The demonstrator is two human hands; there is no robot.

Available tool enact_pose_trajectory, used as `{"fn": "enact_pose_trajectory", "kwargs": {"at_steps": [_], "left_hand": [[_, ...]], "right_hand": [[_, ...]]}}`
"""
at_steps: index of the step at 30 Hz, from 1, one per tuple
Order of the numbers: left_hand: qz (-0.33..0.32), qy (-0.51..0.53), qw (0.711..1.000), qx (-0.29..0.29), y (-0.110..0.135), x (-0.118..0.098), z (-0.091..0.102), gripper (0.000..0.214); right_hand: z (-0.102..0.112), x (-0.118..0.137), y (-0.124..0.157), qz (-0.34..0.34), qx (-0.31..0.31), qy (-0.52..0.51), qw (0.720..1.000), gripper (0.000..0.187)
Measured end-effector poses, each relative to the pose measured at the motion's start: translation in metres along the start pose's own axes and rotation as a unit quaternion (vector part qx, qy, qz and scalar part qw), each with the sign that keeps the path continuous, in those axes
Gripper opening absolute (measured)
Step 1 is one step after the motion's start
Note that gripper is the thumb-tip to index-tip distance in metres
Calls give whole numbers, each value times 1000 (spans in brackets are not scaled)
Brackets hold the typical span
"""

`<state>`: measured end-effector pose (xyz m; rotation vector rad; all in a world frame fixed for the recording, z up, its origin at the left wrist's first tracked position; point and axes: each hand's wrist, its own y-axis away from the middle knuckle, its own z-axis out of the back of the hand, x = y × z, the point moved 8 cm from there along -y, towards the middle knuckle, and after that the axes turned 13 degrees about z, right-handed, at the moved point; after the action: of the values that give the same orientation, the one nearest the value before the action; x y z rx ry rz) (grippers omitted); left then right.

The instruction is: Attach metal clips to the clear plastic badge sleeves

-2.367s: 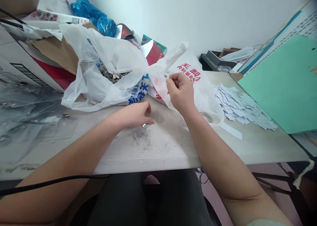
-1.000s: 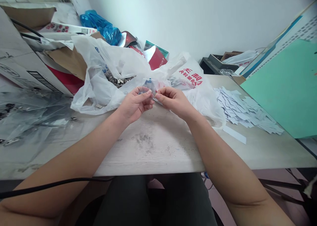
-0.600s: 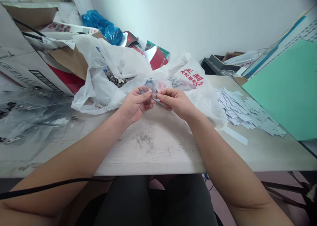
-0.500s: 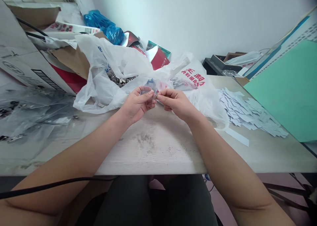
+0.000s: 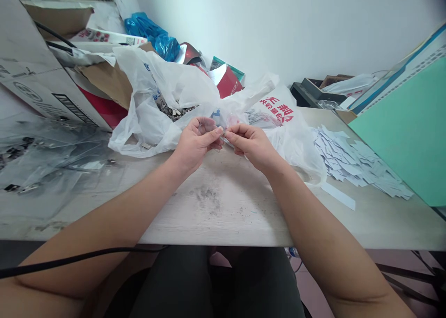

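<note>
Clock centred on the hands, 12 toward the wall. Small clear piece [image 5: 223,133] at the centre, between the fingertips of both hands, above the counter [image 5: 230,220]; its details are too small to tell.

Left hand [image 5: 197,144]: thumb pressed to fingers on the piece, other fingers loosely curled, palm partly showing. Right hand [image 5: 251,144]: thumb and forefinger pinched together at the piece's near edge, remaining fingers folded in; cannot tell whether it grips the piece or some other tiny item.

10 o'clock, near: white bag with blue print [image 5: 142,123], mouth gaping, small metal parts [image 5: 174,111] heaped inside. 2 o'clock, just beyond the right hand: white bag with red print [image 5: 299,144]. 3 o'clock, farther out: loose pile of paper slips [image 5: 348,155]. 4 o'clock: single white strip [image 5: 337,196]. 9 o'clock, well apart: clear plastic bags [image 5: 52,165], dark metal bits among them. 12 o'clock, past the bags: red carton [image 5: 230,82]. Between 10 and 11: blue plastic bag [image 5: 148,30]. Between 6 and 7: dark smudges on the counter.
</note>
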<state>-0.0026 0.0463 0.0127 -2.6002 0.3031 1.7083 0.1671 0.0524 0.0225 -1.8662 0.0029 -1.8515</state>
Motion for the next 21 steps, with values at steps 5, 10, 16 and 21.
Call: {"fn": "enact_pose_trajectory", "kwargs": {"at_steps": [5,10,16,21], "left_hand": [[-10,-18,1000,-16,2,-2,0,58],[-18,-34,998,-46,4,-5,3,51],[-50,-47,997,-43,10,-9,-2,63],[-59,-64,993,-83,11,-12,4,91]], "right_hand": [[-2,4,0,10,-5,2,1000,56],[-6,0,0,1,9,-9,1000,63],[-10,2,1,7,-15,32,999,64],[-12,4,-1,31,-20,49,998,55]]}}
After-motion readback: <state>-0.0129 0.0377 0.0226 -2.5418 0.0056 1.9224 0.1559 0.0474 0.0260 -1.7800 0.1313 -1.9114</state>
